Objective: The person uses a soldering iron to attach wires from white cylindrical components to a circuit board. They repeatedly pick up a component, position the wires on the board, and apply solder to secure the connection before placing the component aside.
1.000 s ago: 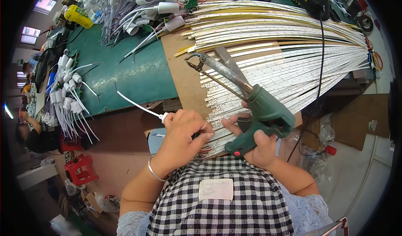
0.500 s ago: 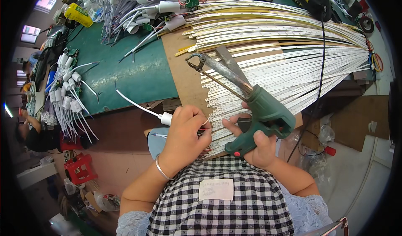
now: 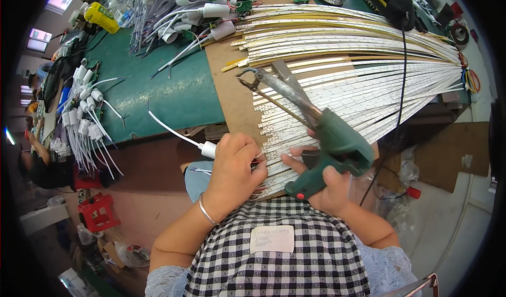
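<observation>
1. My left hand (image 3: 233, 165) is closed around one end of a white cap (image 3: 208, 149), just off the ends of the strips (image 3: 337, 89). The cap's white cord (image 3: 174, 130) sticks out to the left, towards the green table (image 3: 176, 99).
2. Between my left thumb and forefinger a bit of red wire (image 3: 256, 162) shows. My knuckles cover most of it, so I can't tell how firmly I pinch it or whether it touches a strip.
3. My right hand (image 3: 331, 194) grasps the green gun (image 3: 345, 147) by its handle, thumb on the near side, some fingers spread out past it over the strips.
4. The gun's tip (image 3: 246, 79) points up and left, above the brown board (image 3: 226, 89), well apart from the wire.
5. The strips fan out under the gun, left ends near my fingers, right ends gathered at a bundle of coloured wires (image 3: 472, 78). More caps (image 3: 216, 10) lie heaped at the far side of the table.
6. I judge the step in hand to be readying the wire by a strip end, not yet heating it. The next move seems to call for a steady left pinch and the tip turned down to the joint.
</observation>
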Available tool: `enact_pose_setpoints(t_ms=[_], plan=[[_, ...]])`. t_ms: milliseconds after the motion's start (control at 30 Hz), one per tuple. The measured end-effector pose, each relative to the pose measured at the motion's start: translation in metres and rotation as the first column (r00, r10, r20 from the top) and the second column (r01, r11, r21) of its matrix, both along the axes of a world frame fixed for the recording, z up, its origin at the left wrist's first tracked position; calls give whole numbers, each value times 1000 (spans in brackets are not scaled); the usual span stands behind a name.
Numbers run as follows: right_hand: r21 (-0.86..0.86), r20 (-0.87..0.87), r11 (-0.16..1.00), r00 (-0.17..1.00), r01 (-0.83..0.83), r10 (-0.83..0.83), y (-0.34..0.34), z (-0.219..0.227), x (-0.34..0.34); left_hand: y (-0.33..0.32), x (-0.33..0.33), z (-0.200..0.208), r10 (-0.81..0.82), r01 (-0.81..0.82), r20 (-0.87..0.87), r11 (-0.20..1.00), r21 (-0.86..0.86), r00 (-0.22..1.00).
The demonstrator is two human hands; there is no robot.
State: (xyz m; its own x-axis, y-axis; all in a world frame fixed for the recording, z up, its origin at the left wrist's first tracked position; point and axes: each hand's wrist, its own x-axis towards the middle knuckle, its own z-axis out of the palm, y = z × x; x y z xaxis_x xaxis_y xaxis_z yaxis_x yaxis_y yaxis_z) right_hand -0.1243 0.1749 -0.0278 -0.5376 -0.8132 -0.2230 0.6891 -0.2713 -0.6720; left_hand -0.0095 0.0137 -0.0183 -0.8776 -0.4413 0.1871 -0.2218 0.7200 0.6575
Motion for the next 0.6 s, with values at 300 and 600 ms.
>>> enact_pose_setpoints(t_ms=[300,600], plan=[[466,-555,882,755,-66,350,92,15,-22,0,1,-4,3,-3,0,999,33,1000],[591,-786,807,216,-15,580,104,16,-23,-2,2,-4,-2,2,-5,999,43,1000]])
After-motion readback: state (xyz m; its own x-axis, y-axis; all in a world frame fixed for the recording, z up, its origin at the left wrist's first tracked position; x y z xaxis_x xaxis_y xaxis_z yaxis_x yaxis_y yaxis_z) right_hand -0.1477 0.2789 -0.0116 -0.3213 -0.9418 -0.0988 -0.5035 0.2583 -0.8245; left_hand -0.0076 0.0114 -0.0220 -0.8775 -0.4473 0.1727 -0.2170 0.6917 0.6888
